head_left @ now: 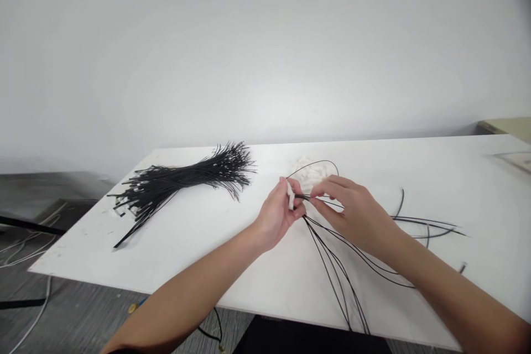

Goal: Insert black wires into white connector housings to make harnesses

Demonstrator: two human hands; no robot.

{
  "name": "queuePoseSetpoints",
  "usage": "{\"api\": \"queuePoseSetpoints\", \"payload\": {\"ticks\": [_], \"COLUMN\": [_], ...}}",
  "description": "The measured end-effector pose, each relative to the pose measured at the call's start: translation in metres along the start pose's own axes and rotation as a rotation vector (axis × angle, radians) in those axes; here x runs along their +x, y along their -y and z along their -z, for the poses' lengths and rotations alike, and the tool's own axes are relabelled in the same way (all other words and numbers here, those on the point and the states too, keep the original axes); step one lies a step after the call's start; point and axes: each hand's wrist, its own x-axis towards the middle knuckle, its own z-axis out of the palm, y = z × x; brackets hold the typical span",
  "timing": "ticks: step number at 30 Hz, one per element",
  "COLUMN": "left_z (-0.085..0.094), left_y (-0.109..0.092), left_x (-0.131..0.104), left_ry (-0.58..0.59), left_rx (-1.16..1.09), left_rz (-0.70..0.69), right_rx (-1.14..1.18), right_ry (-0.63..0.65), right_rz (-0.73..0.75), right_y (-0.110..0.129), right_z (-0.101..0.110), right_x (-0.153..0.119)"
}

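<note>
In the middle of the view my left hand (279, 211) is closed around a small white connector housing (291, 197), with its fingers covering part of it. Several thin black wires (335, 265) run out from the housing and fan down and to the right over the table. My right hand (352, 210) pinches a black wire close to the housing's right side; the exact tip of that wire is hidden by the fingers. One wire loops up above both hands. Behind them lies a pile of white connector housings (309, 172).
A thick bundle of black wires (186, 177) lies at the left of the white table (215, 254). Loose black wires (431, 225) lie at the right. A plain wall stands behind. White cables (35, 251) hang at the floor on the left.
</note>
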Motion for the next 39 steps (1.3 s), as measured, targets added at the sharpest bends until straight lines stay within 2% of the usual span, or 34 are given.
{"api": "queuePoseSetpoints", "payload": {"ticks": [4, 10, 21, 34, 36, 39], "left_z": [0.0, -0.002, -0.004, -0.003, -0.002, 0.0], "left_y": [0.003, 0.004, 0.011, 0.017, 0.018, 0.021], "left_x": [-0.005, -0.01, -0.013, -0.01, -0.009, -0.008], "left_ry": [0.027, 0.04, 0.059, 0.07, 0.066, 0.089], "left_rx": [-0.03, -0.08, 0.006, 0.007, 0.008, 0.034], "left_rz": [-0.053, -0.038, -0.079, -0.043, -0.039, -0.049], "right_rx": [-0.011, -0.208, -0.277, -0.66, -0.656, -0.496], "right_ry": [-0.037, -0.13, -0.095, -0.157, -0.144, -0.053], "right_rz": [0.06, 0.288, 0.193, 0.312, 0.304, 0.226], "right_y": [0.001, 0.003, 0.006, 0.006, 0.005, 0.003], "right_z": [-0.007, -0.012, -0.019, -0.034, -0.036, -0.034], "right_x": [-0.003, -0.007, -0.009, -0.011, -0.012, -0.013]}}
